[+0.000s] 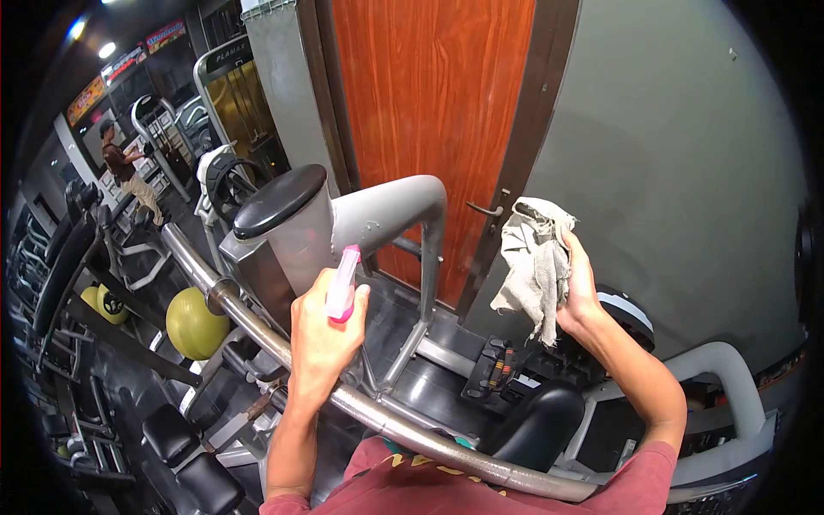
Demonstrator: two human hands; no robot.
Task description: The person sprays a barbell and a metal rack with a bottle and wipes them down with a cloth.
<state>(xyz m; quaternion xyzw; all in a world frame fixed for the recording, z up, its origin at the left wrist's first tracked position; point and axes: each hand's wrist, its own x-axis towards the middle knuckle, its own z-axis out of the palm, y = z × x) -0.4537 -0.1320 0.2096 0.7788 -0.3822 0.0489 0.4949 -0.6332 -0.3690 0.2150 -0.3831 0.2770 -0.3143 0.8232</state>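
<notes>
The crumpled grey cloth [534, 266] hangs to the lower right of the wooden door [429, 103], clasped in the right hand [580, 287]. To the door's lower left, the left hand [322, 339] is closed firmly round a pink-and-white sprayer [342, 292]. In front of the door, a scuffed, shiny metal bar [386, 417] curves above a dark, glossy floor [421, 390]. Left of the door stands a machine post with a smooth black cap [281, 202]; farther left are a yellow-green ball [197, 324] and, in the background, another person [124, 167]. A matte grey wall [678, 172] spreads right of the door.
</notes>
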